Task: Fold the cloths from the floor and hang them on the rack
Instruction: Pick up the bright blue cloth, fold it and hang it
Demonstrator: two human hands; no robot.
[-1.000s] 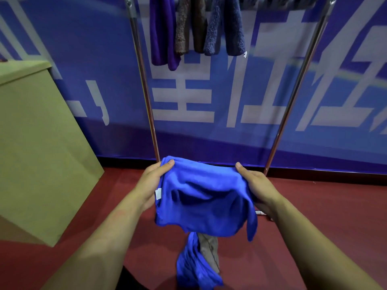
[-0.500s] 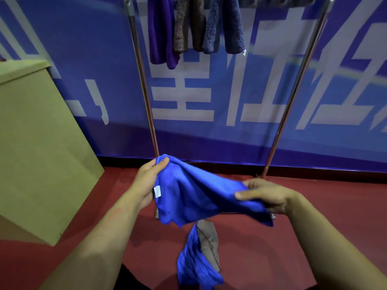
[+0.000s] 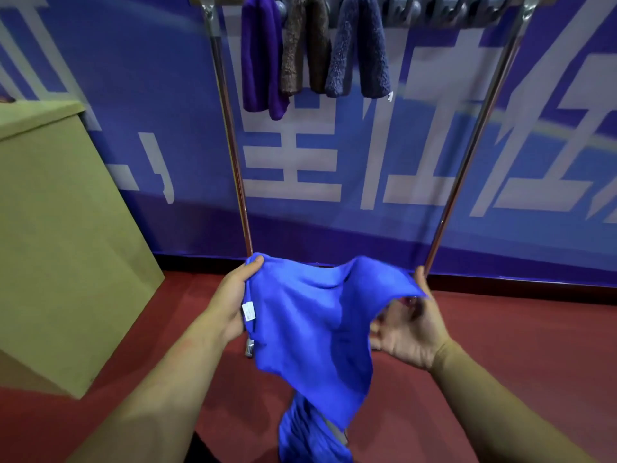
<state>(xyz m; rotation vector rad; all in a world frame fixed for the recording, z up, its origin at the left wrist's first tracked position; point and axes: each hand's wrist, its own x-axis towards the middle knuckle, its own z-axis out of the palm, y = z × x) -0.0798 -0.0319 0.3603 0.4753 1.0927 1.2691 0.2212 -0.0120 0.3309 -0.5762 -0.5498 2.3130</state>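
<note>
The bright blue microfibre cloth (image 3: 310, 329) is showing a soft, matt, fine nap, with a small white fabric label (image 3: 248, 311) lying at its edge. The chrome metal rack poles (image 3: 233, 155) are gleaming smooth and glossy, while the purple (image 3: 262, 58), brown (image 3: 305, 45) and grey-blue fluffy cloths (image 3: 359, 51) hanging above are looking rough and shaggy. The red floor (image 3: 517, 345) is looking matt, the olive board box (image 3: 60, 235) smooth and dull

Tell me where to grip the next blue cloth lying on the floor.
Pinch the blue floor cloth at its upper bunched end, coming from above with the right hand: it lies crumpled lengthwise below the held blue cloth, which the left hand can keep.
</note>
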